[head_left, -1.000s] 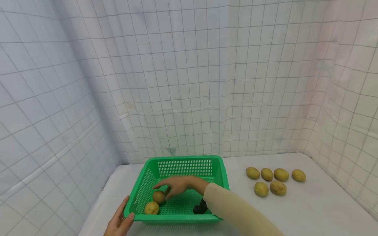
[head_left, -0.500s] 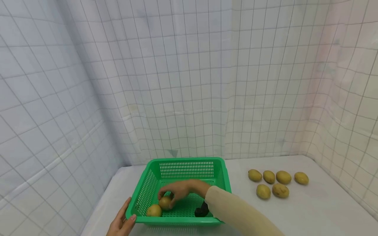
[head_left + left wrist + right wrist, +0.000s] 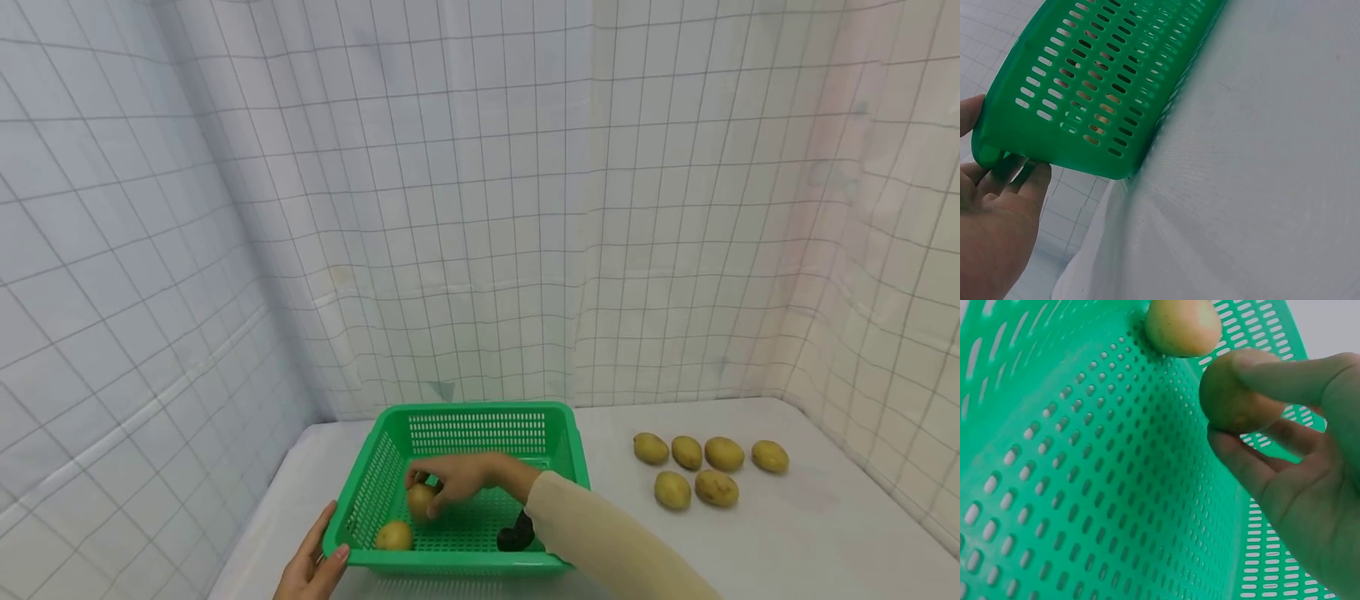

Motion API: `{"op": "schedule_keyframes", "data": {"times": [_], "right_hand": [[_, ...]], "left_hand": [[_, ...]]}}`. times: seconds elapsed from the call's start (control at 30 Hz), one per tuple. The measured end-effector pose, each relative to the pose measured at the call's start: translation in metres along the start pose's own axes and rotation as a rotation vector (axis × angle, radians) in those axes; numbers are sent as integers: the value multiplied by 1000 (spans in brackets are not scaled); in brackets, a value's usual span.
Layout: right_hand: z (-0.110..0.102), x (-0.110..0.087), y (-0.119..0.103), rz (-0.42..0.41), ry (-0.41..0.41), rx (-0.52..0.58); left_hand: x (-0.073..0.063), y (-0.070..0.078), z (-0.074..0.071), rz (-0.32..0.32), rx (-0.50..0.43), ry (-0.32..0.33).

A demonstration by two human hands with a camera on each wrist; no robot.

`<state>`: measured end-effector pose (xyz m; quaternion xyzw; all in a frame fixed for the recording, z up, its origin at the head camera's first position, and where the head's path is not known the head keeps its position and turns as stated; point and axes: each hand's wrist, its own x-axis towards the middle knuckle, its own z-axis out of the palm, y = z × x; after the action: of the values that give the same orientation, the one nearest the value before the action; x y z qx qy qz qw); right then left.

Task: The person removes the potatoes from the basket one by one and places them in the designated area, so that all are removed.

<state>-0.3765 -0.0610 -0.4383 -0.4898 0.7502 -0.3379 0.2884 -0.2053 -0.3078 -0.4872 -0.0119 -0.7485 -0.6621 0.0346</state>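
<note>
My right hand (image 3: 459, 479) reaches into a green plastic basket (image 3: 465, 560) and pinches a potato (image 3: 422, 502) between thumb and fingers. In the right wrist view this potato (image 3: 1229, 394) sits in the fingertips, over the slotted basket floor. A second potato (image 3: 394, 536) lies in the near left corner of the basket. My left hand (image 3: 309, 567) holds that corner from outside. In the left wrist view, the left hand's fingers (image 3: 1036, 181) curl under the basket's rim, and the thumb lies on the other side of it.
Several potatoes (image 3: 724, 453) lie loosely in two rows on the white-covered table (image 3: 600, 421), right of the basket. A black object (image 3: 516, 535) shows beside the right sleeve, partly hidden. Grid-patterned white curtains (image 3: 480, 250) enclose the back and sides.
My right hand has closed on the potato, which has shifted slightly right and away from the other one in the basket. The left hand keeps its hold on the corner.
</note>
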Motion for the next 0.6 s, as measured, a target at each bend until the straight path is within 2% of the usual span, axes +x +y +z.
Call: {"op": "schedule_keyframes", "data": {"times": [0.27,0.6], "right_hand": [[-8,0,-3,-61,-10,144],[-9,-3,-6,-97,-24,291]], "left_hand": [[1,5,1,-20,41,16],[0,3,1,-9,18,2]]}}
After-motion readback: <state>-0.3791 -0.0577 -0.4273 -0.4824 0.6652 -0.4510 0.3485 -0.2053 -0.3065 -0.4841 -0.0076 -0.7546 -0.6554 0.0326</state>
